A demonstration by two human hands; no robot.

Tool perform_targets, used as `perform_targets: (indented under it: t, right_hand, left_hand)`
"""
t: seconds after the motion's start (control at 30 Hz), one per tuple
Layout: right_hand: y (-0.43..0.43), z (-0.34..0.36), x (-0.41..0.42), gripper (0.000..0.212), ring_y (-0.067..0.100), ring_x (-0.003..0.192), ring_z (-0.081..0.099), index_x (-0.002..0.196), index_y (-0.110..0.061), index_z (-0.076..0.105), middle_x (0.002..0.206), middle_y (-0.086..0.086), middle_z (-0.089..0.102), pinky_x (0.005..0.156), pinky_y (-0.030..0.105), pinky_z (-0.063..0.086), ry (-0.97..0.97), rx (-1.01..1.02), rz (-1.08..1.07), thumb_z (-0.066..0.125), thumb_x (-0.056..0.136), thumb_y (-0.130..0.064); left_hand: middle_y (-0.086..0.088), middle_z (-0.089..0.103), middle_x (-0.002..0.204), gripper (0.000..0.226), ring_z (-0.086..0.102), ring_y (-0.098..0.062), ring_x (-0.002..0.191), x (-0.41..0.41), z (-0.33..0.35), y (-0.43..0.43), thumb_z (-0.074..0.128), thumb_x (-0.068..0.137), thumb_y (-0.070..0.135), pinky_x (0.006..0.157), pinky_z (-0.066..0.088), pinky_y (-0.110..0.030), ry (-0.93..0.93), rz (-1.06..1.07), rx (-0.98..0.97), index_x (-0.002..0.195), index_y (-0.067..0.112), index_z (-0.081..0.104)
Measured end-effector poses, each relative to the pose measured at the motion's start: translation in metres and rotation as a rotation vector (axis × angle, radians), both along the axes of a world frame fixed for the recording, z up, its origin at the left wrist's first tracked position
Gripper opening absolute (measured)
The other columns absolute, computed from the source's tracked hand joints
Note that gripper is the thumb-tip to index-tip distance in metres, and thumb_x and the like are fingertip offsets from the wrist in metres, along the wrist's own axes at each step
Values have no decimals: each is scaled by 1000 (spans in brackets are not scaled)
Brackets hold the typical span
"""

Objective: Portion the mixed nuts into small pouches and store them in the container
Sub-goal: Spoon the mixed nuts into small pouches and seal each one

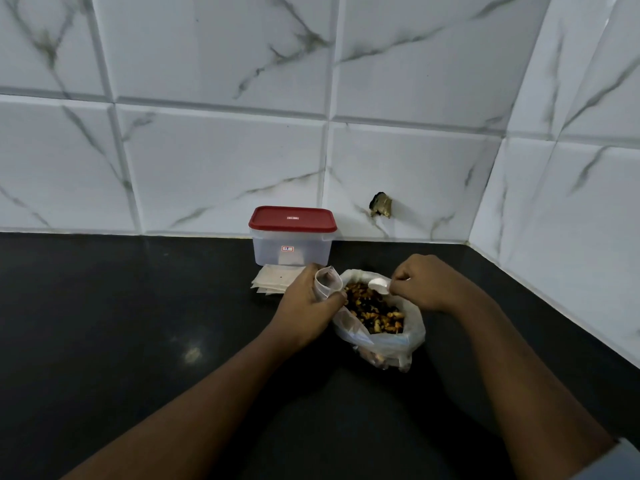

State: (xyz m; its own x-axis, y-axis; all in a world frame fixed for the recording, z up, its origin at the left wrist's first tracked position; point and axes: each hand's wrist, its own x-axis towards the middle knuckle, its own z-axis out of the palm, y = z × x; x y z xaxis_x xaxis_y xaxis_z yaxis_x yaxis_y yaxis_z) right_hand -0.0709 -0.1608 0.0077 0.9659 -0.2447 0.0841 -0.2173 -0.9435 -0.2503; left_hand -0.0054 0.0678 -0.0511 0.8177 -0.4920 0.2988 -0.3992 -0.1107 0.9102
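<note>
Plastic pouch (327,280) curls in the gripping left hand (308,301); right hand (426,284) pinches a white spoon (379,284) (over lumpy nuts (375,313)).

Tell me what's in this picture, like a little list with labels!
left hand: holds a pouch with its mouth open
right hand: pinches a white spoon over the nuts
nuts: in an open plastic bag
container: by the wall, red lid on
spare pouches: stacked in front of the container
counter: black, everything sits on it
</note>
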Motion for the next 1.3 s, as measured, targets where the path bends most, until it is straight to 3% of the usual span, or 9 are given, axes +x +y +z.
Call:
perform_targets:
  t: [0.3, 0.43, 0.6, 0.7, 0.8, 0.9, 0.97, 1.13, 1.3]
  right_hand:
    - [8, -3, 0, 11, 11, 86, 67, 93, -25, 78, 95, -7, 73, 78, 37, 58, -55, 50, 68, 66, 93, -26]
    - [15, -7, 3, 14, 14, 83, 68, 100, -26, 78, 96, -5, 72, 79, 39, 59, -65, -51, 66, 64, 97, -28]
    - [9, 0, 2, 21, 14, 68, 63, 71, -25, 71, 79, -1, 71, 58, 30, 46, 23, -42, 52, 66, 92, -23]
    - [6, 6, -4, 24, 14, 59, 57, 64, -20, 72, 68, 5, 68, 55, 31, 41, -10, 62, 49, 68, 88, -20]
    - [11, -1, -3, 23, 7, 58, 58, 67, -21, 77, 68, -3, 72, 57, 26, 41, -53, 214, 11, 70, 88, -20]
    - [9, -7, -2, 20, 12, 60, 52, 73, -2, 78, 68, 1, 74, 57, 27, 38, -113, 482, -58, 69, 88, -13]
    - [3, -7, -4, 20, 11, 56, 44, 81, 4, 77, 68, 6, 74, 48, 25, 31, -108, 657, -118, 66, 89, -10]
    - [-11, -9, -2, 26, 9, 44, 27, 82, 3, 79, 55, -1, 43, 38, 22, 21, -28, 889, -205, 66, 91, -17]
    - [-13, -7, -1, 28, 8, 42, 20, 77, 1, 77, 56, -2, 35, 36, 20, 15, -42, 1086, -133, 63, 95, -16]
  left_hand:
    - [10, 67, 108, 25, 65, 4, 93, 1, -1, 1, 72, 94, 22, 76, 52, -19, -5, -6, 3, 108, 38, 58]
    - [10, 67, 108, 24, 66, -2, 96, 1, -1, 0, 72, 94, 22, 79, 54, -23, -14, -1, 13, 107, 37, 58]
    - [10, 67, 109, 25, 66, -4, 97, 1, -2, 0, 73, 94, 22, 80, 53, -24, -19, 0, 9, 107, 37, 58]
    - [10, 67, 109, 24, 66, -3, 98, 2, -3, 0, 73, 94, 23, 82, 55, -26, -25, 3, 14, 108, 36, 58]
    - [10, 66, 110, 25, 65, -3, 99, 2, -2, -1, 72, 94, 23, 83, 55, -25, -24, -8, 26, 107, 38, 57]
    - [10, 66, 111, 27, 65, -4, 100, 2, -2, 0, 73, 94, 24, 82, 53, -23, -37, -8, 37, 109, 38, 56]
    - [10, 66, 111, 27, 65, -4, 101, 2, -2, 0, 73, 94, 24, 81, 52, -23, -39, -7, 41, 112, 36, 56]
    - [11, 65, 114, 30, 64, -5, 103, 3, -3, -1, 74, 93, 27, 87, 55, -27, -53, -4, 65, 115, 36, 56]
    - [10, 65, 113, 30, 64, -5, 103, 3, -4, -1, 74, 93, 27, 87, 55, -27, -69, -7, 57, 117, 33, 57]
